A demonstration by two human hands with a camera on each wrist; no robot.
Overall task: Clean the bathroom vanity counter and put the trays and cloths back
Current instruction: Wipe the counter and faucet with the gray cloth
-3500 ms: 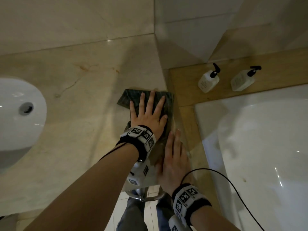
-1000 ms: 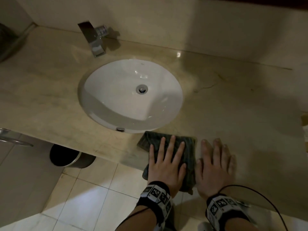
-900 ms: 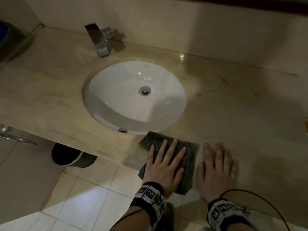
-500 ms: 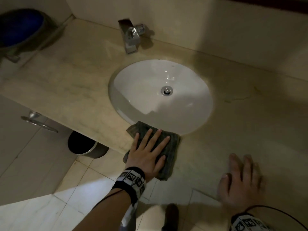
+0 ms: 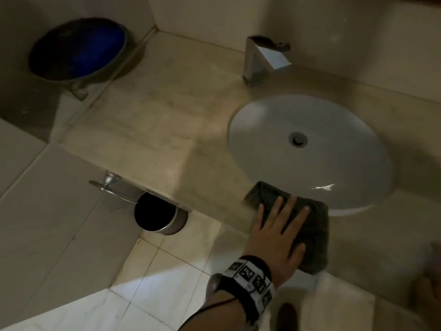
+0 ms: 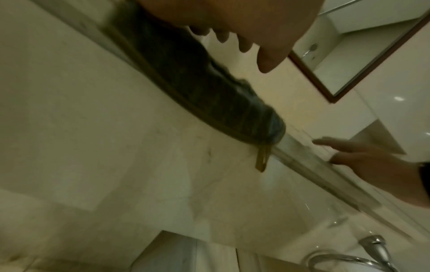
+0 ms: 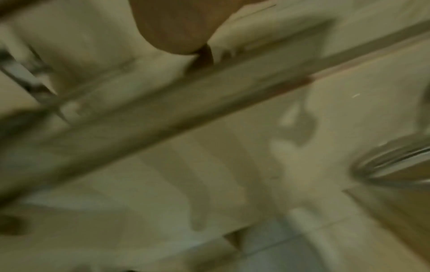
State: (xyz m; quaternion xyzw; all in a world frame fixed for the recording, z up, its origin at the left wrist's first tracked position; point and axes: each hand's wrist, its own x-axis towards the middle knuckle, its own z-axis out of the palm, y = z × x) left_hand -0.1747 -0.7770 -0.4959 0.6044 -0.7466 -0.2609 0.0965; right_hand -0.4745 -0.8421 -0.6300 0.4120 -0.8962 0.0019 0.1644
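A dark green cloth [image 5: 315,237] lies on the front edge of the beige stone counter [image 5: 148,139], just in front of the white oval sink [image 5: 334,163]. My left hand [image 5: 281,225] presses flat on the cloth with its fingers spread. In the left wrist view the cloth [image 6: 209,88] hangs a little over the counter's edge, below my fingers [image 6: 244,44]. My right hand [image 5: 429,271] is a blur at the right edge of the head view. In the left wrist view my right hand [image 6: 372,162] lies on the counter's edge with straight fingers and holds nothing.
A chrome faucet [image 5: 262,60] stands behind the sink. A dark round bin [image 5: 155,216] sits on the floor under the counter, beside a chrome bracket [image 5: 107,185]. A dark basin with blue inside [image 5: 78,48] is at the far left. A framed mirror [image 6: 349,55] hangs above.
My left hand has slid the cloth to the left along the counter's front edge, past the sink's front. My right hand stayed behind and now sits far to the right.
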